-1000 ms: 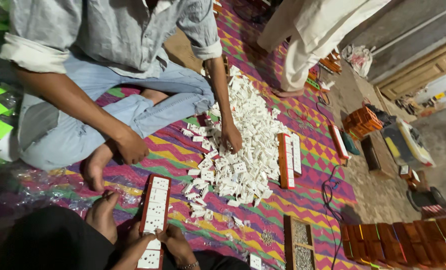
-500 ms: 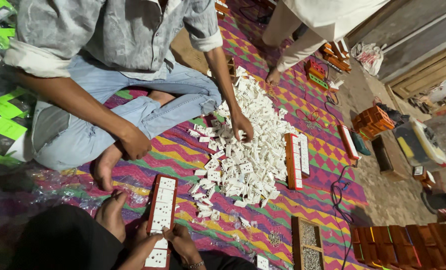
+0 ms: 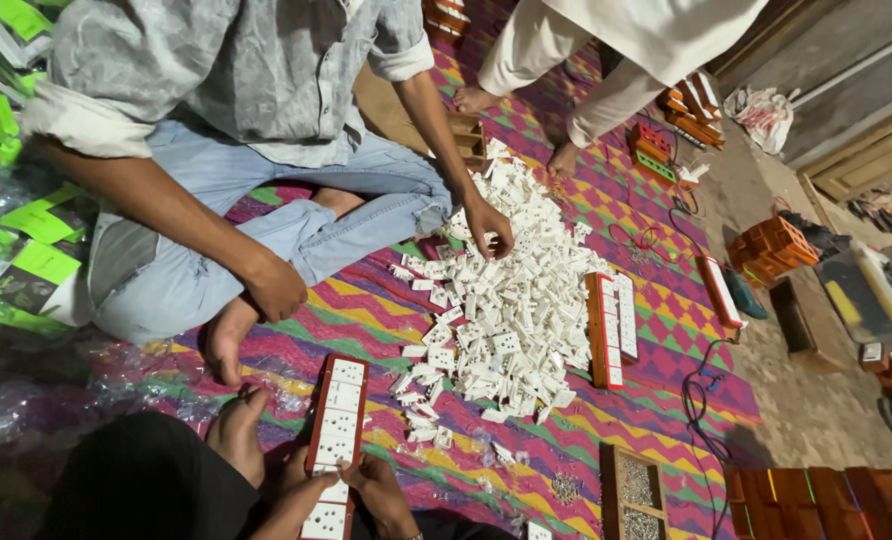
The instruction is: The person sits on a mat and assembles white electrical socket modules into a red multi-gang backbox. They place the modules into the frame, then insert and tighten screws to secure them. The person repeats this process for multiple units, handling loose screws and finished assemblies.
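A long red-framed board (image 3: pixel 338 412) filled with white socket plates lies lengthwise in front of me on the patterned mat. My left hand (image 3: pixel 298 497) grips its near end from the left side. My right hand (image 3: pixel 379 490) holds the same end from the right, fingers curled on the frame. Just beyond the board's far end spreads a big pile of loose white socket parts (image 3: pixel 511 310). A seated person in a grey shirt and jeans reaches one hand (image 3: pixel 488 226) into the far side of that pile.
A second red board (image 3: pixel 611 328) lies right of the pile, a third (image 3: pixel 721 290) further right. A wooden tray of small screws (image 3: pixel 634 492) sits at bottom right. Green-labelled plastic packets (image 3: pixel 36 262) pile up at left. Another person's bare feet (image 3: pixel 566 158) stand beyond the pile.
Both my hands stay on the near end of the board. The seated person's hand has shifted a little along the pile's far edge. The view has drifted slightly.
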Motion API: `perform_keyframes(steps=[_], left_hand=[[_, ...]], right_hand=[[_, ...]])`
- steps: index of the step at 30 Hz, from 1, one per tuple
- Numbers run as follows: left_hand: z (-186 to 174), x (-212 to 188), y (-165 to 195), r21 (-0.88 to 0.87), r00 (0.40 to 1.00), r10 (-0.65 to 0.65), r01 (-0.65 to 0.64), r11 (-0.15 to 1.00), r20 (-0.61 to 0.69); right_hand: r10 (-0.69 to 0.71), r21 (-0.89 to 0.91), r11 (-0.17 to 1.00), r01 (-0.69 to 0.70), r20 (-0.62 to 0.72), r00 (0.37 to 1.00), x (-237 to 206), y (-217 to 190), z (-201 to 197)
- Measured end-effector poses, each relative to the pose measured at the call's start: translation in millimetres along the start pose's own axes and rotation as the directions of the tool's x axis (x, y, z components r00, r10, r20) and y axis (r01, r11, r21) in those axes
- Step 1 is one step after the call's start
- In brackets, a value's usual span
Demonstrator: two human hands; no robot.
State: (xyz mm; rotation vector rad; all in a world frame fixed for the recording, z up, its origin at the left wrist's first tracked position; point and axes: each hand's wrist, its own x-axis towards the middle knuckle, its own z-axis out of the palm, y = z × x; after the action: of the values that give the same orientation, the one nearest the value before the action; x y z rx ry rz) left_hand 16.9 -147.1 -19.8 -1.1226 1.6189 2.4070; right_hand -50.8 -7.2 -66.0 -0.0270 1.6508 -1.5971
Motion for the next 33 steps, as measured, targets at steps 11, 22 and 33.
perform_keyframes(steps=[11, 22, 33], left_hand=[[1.1, -1.6, -5.8, 0.056, 0.999, -0.005, 0.007, 0.998, -0.045], [2.0, -2.2, -9.1, -0.156, 1.000, -0.001, 0.004, 0.988, 0.021], [5.2, -10.3, -8.7, 0.001, 0.996, -0.082, 0.082, 0.997, -0.022]], right_hand=[[0.054, 0.095, 0.994, -0.059, 0.054, 0.997, -6.7, -3.1, -4.5], [-0.103, -0.130, 0.986, 0.106, 0.025, 0.994, -0.2, 1.5, -1.9], [-0.139, -0.116, 0.983, 0.145, 0.053, 0.989, -0.3, 10.9, -11.6]])
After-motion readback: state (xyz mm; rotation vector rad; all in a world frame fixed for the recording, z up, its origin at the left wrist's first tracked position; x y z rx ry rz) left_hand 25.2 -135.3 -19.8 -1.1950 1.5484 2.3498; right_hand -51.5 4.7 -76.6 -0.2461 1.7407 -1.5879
